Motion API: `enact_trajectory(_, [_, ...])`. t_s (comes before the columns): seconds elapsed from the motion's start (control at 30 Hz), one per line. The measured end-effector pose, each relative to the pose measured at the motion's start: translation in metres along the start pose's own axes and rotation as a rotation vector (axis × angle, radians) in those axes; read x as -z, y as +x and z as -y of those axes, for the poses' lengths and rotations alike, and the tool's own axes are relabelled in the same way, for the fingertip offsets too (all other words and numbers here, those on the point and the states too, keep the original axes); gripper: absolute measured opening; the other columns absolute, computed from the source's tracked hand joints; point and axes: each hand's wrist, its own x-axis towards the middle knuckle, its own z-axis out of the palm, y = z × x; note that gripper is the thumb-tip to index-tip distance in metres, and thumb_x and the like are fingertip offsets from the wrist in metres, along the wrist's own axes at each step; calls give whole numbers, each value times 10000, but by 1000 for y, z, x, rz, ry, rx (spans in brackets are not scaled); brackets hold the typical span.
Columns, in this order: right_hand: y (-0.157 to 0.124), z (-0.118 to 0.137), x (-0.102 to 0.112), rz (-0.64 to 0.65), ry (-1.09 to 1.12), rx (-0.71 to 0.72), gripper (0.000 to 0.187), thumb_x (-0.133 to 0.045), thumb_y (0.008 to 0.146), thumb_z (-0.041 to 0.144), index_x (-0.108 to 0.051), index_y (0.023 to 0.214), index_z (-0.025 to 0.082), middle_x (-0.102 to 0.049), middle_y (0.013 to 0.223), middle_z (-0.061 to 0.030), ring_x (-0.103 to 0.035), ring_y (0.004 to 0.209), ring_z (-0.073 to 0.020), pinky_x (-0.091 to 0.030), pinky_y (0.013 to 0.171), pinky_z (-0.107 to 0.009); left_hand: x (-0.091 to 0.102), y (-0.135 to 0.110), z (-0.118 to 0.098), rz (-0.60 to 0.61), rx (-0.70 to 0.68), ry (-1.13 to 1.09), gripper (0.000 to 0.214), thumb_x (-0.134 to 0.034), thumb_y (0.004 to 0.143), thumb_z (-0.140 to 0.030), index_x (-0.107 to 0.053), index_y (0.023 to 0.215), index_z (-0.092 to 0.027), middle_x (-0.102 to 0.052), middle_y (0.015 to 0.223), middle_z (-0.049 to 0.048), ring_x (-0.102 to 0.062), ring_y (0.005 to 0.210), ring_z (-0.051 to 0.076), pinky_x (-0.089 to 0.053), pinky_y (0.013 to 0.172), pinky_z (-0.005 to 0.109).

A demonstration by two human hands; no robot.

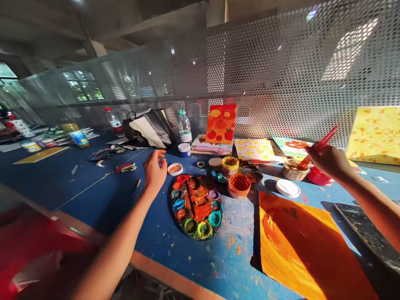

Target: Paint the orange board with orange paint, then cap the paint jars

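Nearest the viewer, two bare forearms reach over a blue, paint-flecked worktable [218, 266]. The left hand [154, 170] hangs just above the table, its fingers [160, 155] loosely curled and partly open, holding nothing, beside a round palette [195, 233] crusted with orange, teal, yellow and blue paint. The right hand [331, 161] is closed around a red-handled paintbrush [318, 146], which slants through the fist with its lower end near an open jar [292, 171]. Below that hand lies a sheet painted orange and yellow [300, 250]. Between the hands stand an orange paint pot [238, 185] and a yellow paint pot [230, 165]. Farther back, a small canvas of red tomatoes [221, 124] stands on a stack of pads [212, 146], beside a plastic water bottle [184, 127], against a perforated metal screen [250, 62].
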Motion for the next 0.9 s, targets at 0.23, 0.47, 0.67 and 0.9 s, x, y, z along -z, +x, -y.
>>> enact_trajectory(0.23, [-2, 1, 5, 53, -8, -116, 491, -478, 918, 312, -354, 448, 240, -365, 441, -29, -223, 459, -122, -238, 572, -352, -5, -1, 7, 24, 54, -14, 253, -479, 753, -114, -578, 970, -198, -658, 937, 48, -625, 849, 200, -481, 868, 348])
enact_trajectory(0.47, [1, -4, 4, 84, -51, -142, 485, -522, 886, 198, -359, 430, 224, -351, 454, -18, -222, 503, -116, -225, 594, -360, -9, -2, 9, 38, 85, -42, 242, -478, 752, -80, -577, 944, -190, -658, 929, 48, -625, 871, 187, -485, 833, 306])
enact_trajectory(0.67, [3, -6, 2, 73, -53, -154, 540, -502, 888, 303, -369, 371, 225, -347, 396, -32, -233, 464, -125, -235, 572, -343, -12, -5, 10, 59, 91, -34, 245, -483, 760, -67, -593, 951, -175, -658, 893, 41, -620, 809, 171, -482, 811, 296])
enact_trajectory(0.9, [3, -6, 2, 50, -77, -93, 418, -470, 807, 340, -365, 409, 267, -351, 384, -29, -254, 410, -179, -263, 529, -329, -13, -5, 12, 76, 100, 6, 234, -516, 800, -41, -604, 987, -153, -660, 908, 34, -620, 822, 157, -491, 818, 310])
